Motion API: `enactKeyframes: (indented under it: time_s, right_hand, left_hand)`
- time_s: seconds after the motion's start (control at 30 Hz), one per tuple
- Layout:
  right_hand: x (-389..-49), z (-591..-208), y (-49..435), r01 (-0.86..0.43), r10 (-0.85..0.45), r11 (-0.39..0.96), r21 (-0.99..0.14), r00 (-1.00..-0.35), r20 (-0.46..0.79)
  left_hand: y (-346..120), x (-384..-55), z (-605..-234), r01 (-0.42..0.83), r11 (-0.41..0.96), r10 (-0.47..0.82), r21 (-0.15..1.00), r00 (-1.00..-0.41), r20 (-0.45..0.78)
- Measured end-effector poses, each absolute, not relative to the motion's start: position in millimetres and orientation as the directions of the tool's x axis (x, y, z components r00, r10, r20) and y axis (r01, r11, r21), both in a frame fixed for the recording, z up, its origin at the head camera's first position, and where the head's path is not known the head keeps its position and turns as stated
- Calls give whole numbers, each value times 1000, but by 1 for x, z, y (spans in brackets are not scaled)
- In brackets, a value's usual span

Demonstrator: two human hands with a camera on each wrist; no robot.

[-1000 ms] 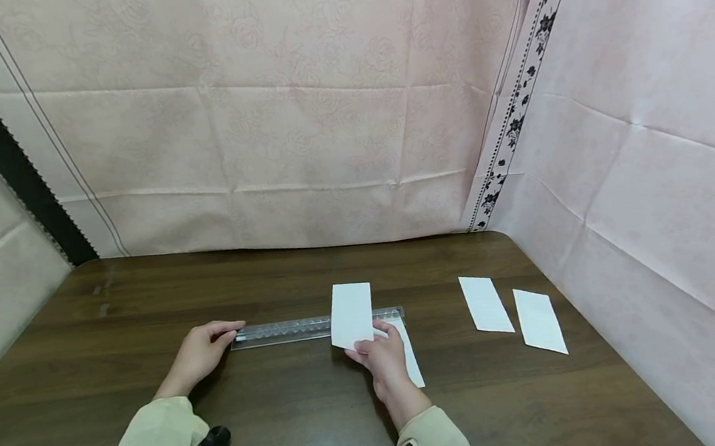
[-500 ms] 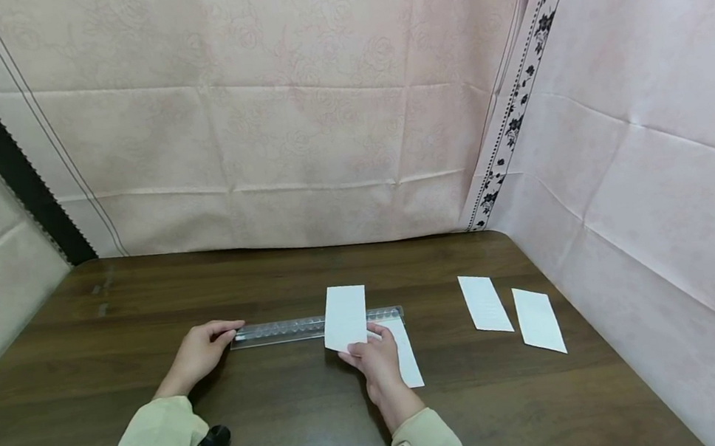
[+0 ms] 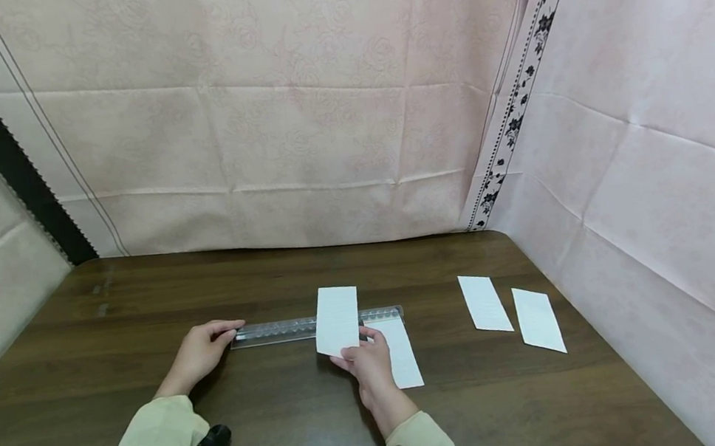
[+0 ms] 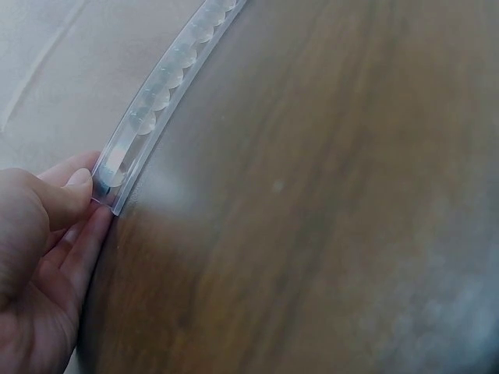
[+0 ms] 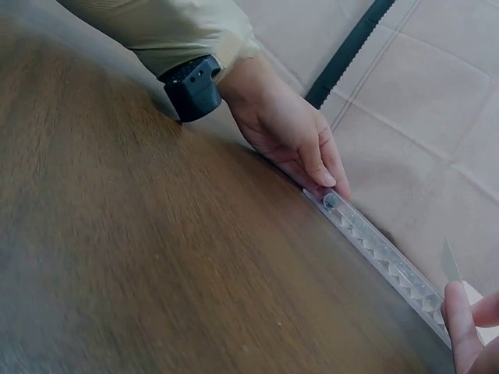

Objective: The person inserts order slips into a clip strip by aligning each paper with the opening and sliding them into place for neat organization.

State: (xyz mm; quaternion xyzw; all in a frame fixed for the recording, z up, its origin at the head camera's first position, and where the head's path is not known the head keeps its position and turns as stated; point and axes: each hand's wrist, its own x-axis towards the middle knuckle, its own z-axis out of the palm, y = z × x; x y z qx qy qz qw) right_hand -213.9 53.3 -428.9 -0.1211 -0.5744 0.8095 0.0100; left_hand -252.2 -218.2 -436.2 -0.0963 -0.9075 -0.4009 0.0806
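Note:
A long clear plastic strip with a row of scalloped shapes lies crosswise on the table. My left hand pinches its left end between thumb and fingers, plain in the left wrist view, where the strip runs up and away. My right hand holds a white card by its lower right corner, and the card overlaps the strip's middle in the head view. Behind that hand, a second white card has its far end at the strip's right end. In the right wrist view the held card appears nearly edge-on.
Two more white cards, one with faint lines and one plain, lie at the right of the brown wooden table. Pale cloth hangs behind the table and along both sides.
My right hand has moved left along the strip with the card, showing more of the second card behind it. The left hand and the strip have stayed put.

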Motion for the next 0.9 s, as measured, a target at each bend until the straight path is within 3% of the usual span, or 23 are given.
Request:
enactKeyframes:
  time_s: [0.9]
  right_hand:
    - [-202,-428,34,151,110,-338,-929,-974,-199]
  left_hand:
    - [-218,-254,-437,241,664,105,708,-967,231]
